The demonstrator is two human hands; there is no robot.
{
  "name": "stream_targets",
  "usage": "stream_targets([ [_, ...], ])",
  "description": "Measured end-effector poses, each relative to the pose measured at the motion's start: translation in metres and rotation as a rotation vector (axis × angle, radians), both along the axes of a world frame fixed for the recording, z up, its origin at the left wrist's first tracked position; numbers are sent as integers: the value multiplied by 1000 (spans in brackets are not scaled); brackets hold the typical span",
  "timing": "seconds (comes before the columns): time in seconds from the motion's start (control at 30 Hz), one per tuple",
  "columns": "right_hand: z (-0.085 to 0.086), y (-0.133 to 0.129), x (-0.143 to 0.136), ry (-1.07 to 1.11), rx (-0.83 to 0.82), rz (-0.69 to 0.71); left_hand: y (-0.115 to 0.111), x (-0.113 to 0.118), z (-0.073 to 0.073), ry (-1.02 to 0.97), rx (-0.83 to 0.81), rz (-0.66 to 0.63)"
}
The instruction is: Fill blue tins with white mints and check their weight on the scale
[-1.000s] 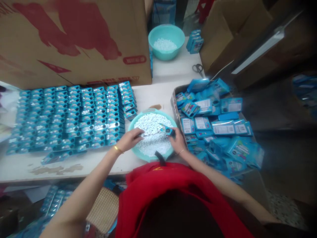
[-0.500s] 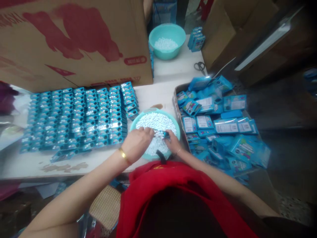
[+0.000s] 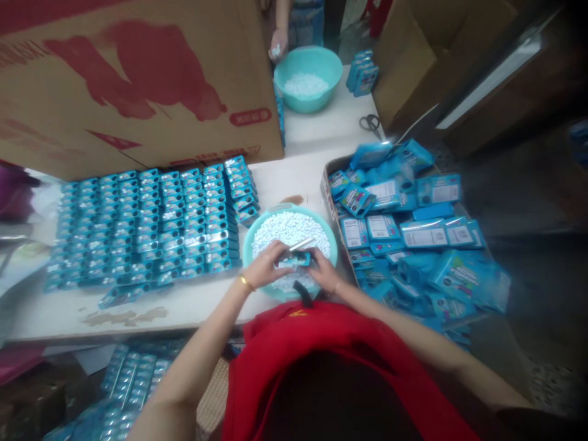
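A small blue box is held low over a turquoise bowl full of small white pellets. My left hand grips its left end, thumb below and fingers above. My right hand closes on the right end. Across the box's upper side lies a pale, narrow strip; whether it belongs to the box I cannot tell. White pellets also show just under my left fingers.
Rows of blue boxes stand left, before a large carton. Right is a carton heaped with blue packets. Behind are another turquoise bowl, scissors and a co-worker's hand with white pieces.
My left hand has drawn back and turned from palm-down over the pellets to the box's left end. The blue box shows more fully. A co-worker's hand has appeared by the far bowl.
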State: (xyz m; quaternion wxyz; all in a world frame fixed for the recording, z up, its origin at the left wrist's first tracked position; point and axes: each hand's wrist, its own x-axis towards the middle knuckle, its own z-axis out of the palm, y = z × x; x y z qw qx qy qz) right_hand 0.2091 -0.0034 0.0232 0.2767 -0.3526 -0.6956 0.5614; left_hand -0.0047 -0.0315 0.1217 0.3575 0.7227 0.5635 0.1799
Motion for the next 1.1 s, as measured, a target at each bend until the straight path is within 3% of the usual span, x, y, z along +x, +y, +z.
stream_targets([
  [0.1, 7, -1, -1, -1, 14, 53, -5, 11, -7, 68, 26, -42],
  [0.2, 25, 13, 6, -43, 88, 0, -2, -3, -4, 19, 57, 49],
  [0.27, 38, 36, 20, -113, 194, -149, 2, -24, 0, -2, 91, 149],
  [0.33, 45, 66, 38, -216, 295, -399, 6, -50, 2, 39, 134, 242],
  [0.4, 45, 96, 58, -344, 342, -659, 7, -78, 1, 124, 180, 340],
  [0.5, 35, 128, 80, -511, 346, -838, 8, -116, -4, 264, 214, 495],
  [0.57, 27, 136, 84, -597, 293, -874, 10, -136, -10, 345, 190, 551],
  [0.67, 19, 137, 78, -679, 132, -891, 18, -154, -25, 408, 74, 537],
  [0.83, 8, 141, 63, -675, -43, -939, 45, -159, -57, 397, -26, 470],
  [1.0, 0, 146, 60, -650, -15, -898, 63, -156, -88, 412, 6, 447],
  [1.1, 2, 143, 60, -575, 41, -875, 67, -156, -98, 424, 21, 489],
])
